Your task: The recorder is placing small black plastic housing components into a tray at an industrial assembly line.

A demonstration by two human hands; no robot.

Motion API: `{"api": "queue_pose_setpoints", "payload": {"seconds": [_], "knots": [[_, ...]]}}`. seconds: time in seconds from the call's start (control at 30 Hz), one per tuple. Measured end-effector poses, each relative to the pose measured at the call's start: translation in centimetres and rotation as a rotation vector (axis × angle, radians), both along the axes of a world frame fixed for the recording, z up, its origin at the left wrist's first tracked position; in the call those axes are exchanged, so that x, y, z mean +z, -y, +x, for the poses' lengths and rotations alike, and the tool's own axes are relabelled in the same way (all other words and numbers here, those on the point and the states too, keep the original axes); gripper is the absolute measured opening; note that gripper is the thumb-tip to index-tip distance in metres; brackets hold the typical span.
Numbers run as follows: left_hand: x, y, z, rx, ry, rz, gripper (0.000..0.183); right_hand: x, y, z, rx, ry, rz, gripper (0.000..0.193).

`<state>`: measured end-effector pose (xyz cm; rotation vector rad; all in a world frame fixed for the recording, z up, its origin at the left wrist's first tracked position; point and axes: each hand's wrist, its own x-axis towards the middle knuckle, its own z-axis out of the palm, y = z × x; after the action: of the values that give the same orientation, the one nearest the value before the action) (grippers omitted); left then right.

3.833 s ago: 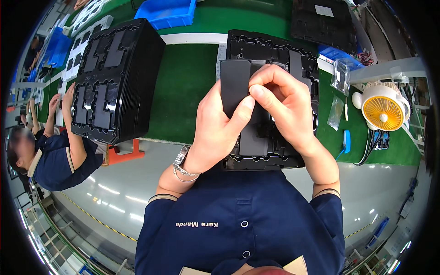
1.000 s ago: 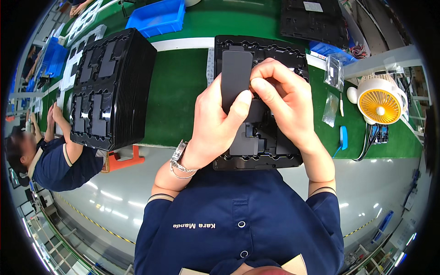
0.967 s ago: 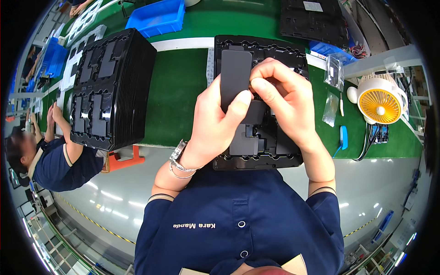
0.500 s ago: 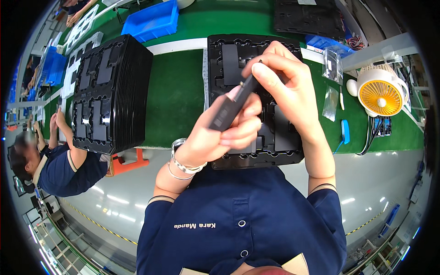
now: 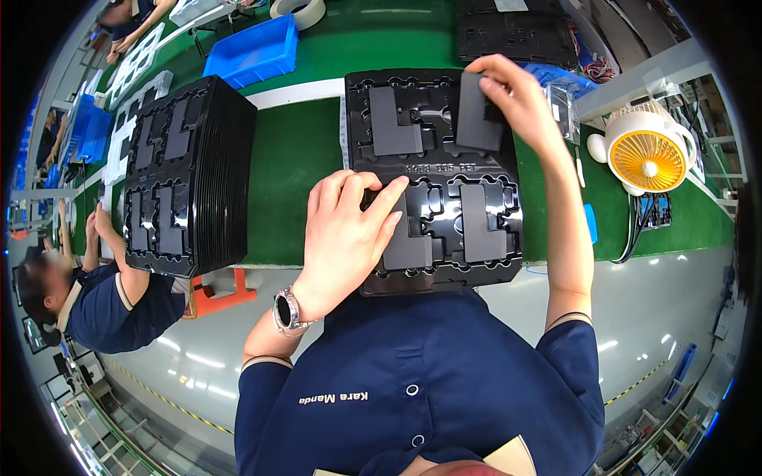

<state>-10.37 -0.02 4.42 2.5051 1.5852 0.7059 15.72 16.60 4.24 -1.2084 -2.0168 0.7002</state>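
Note:
In front of me is a black moulded plastic tray with shaped pockets. At its far right pocket, my right hand pinches a flat black part by its upper right edge; the part lies over the pocket, and whether it is fully seated I cannot tell. My left hand rests at the tray's left side, fingers apart. Its fingertips are at the top of the near left L-shaped part, partly covering it. Two more such parts, a far left one and a near right one, lie in their pockets.
A tall stack of similar trays stands at left on the green table. Beyond are a blue bin and a tape roll. At right stand a white-and-yellow fan and black cables. A co-worker sits at far left.
The black part, held up between both hands before, is now down at the far right pocket in my right hand. My left hand has let go of it and moved down to the tray's left side.

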Motion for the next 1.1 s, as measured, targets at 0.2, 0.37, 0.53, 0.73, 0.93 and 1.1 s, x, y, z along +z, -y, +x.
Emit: {"api": "queue_pose_setpoints", "payload": {"seconds": [0.2, 0.37, 0.53, 0.73, 0.93, 1.1], "knots": [[-0.4, -0.1, -0.4, -0.073, 0.021, -0.001, 0.033, 0.3, 4.0, -2.0, -0.184, 0.188, 0.419, 0.017], [-1.4, 0.5, -1.3, 0.1, 0.16, 0.023, 0.027, 2.0, 10.1, -5.0, 0.266, 0.232, 0.222, 0.009], [-2.3, 1.4, -1.3, 0.148, 0.267, 0.014, 0.033, 1.1, 13.1, -7.9, 0.191, 0.455, 0.362, 0.017], [-1.8, 1.9, -1.1, 0.115, 0.492, -0.081, 0.037, 2.5, 12.5, -8.3, 0.204, 0.042, -0.19, 0.023], [-0.2, 1.6, -0.1, -0.089, 0.966, -0.453, 0.029, 5.1, 12.4, -9.0, 0.207, -0.41, -0.381, 0.019], [1.1, 1.4, 0.3, -0.038, 1.317, -0.555, 0.02, 4.1, 13.2, -8.8, 0.123, -0.531, -0.314, 0.017]]}}
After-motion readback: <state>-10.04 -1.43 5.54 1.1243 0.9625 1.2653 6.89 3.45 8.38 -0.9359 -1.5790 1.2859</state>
